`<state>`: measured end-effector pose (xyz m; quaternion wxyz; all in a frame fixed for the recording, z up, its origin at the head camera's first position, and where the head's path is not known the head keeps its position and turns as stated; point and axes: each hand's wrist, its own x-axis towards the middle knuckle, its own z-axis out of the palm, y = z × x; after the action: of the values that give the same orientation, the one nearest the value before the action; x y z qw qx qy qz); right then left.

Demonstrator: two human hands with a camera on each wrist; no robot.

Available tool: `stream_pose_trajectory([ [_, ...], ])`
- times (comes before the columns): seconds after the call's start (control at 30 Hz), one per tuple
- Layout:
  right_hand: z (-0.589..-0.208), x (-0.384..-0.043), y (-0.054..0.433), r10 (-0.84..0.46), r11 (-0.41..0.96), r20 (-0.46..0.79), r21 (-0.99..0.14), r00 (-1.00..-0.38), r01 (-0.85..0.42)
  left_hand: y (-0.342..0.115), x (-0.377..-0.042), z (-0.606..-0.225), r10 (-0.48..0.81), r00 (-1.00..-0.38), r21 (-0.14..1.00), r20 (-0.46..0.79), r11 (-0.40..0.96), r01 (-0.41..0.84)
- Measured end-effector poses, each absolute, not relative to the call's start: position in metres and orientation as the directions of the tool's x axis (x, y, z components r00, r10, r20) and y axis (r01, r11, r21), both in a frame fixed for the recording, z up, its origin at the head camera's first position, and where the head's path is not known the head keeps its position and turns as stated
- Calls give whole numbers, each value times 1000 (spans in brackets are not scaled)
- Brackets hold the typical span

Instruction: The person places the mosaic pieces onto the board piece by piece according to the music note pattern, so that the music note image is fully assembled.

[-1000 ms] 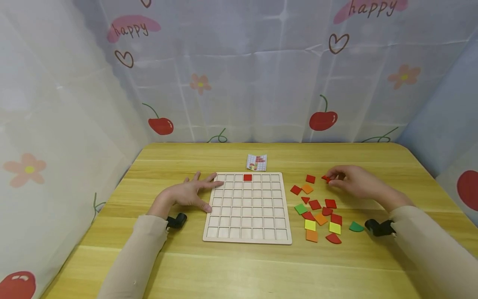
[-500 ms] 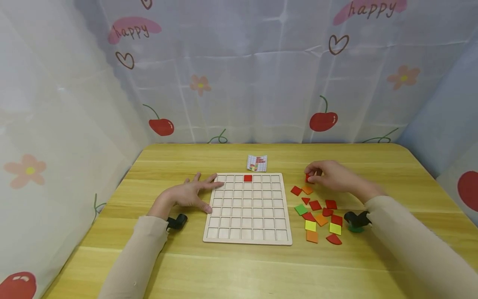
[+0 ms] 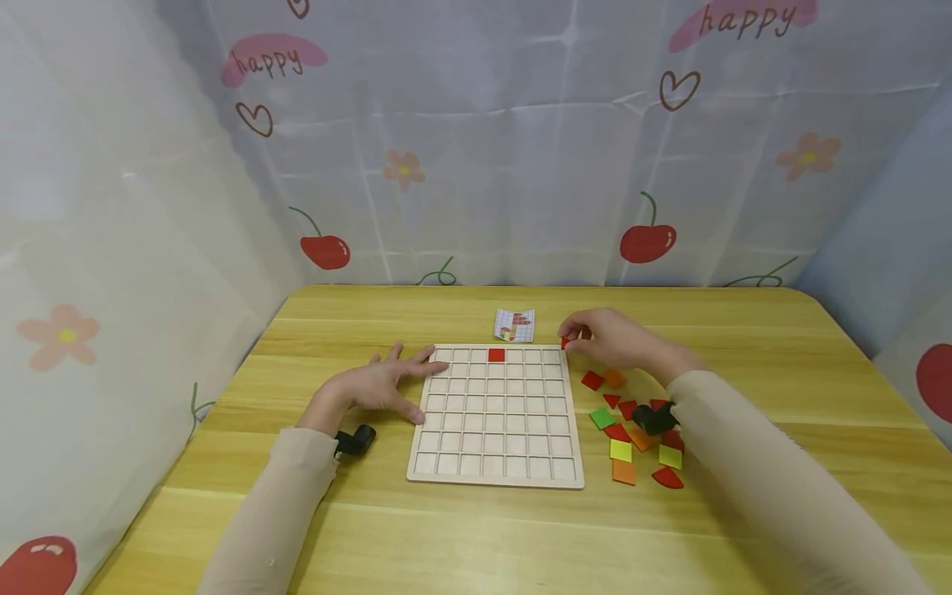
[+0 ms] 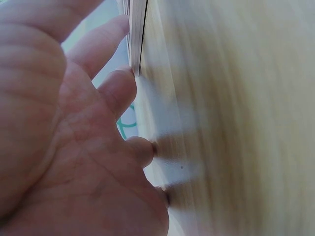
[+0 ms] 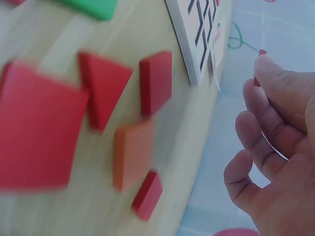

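Observation:
Between thumb and fingertips, my right hand [image 3: 613, 337] pinches a small red wooden tile [image 3: 564, 342] at the back right corner of the gridded wooden board [image 3: 494, 423]. The right wrist view shows that tile [image 5: 257, 81] edge-on, with most of its face hidden by the fingers. My left hand [image 3: 375, 387] is spread at the board's left edge, index finger over the rim and thumb against the side. In the left wrist view, other fingertips [image 4: 142, 150] rest on the table. One red square tile [image 3: 496, 355] sits in the board's back row.
Right of the board lie loose red, orange, yellow and green tiles, including a green square [image 3: 602, 419] and a red quarter-circle [image 3: 668, 478]. My right sleeve and black wrist camera [image 3: 654, 418] cover some. A small pattern card [image 3: 515, 326] lies behind the board.
My right hand has moved left from beyond the loose tiles to the board's back right corner, carrying the red tile. My left hand has stayed at the board's left edge.

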<state>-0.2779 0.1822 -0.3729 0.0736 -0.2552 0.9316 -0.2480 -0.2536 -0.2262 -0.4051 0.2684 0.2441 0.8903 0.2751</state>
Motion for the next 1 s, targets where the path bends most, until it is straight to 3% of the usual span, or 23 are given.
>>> stream_pose_trajectory([
  [0.23, -379, -290, 151, -526, 758, -75, -492, -847, -427, -226, -253, -406, 558, -748, 625, -360, 739, 251],
  [0.7, -393, -304, 108, -606, 704, -65, -509, -793, -496, -226, -256, -405, 557, -749, 616, -360, 744, 257],
  [1.0, -397, -302, 101, -590, 715, -90, -520, -803, -467, -227, -255, -407, 549, -751, 620, -366, 746, 243],
])
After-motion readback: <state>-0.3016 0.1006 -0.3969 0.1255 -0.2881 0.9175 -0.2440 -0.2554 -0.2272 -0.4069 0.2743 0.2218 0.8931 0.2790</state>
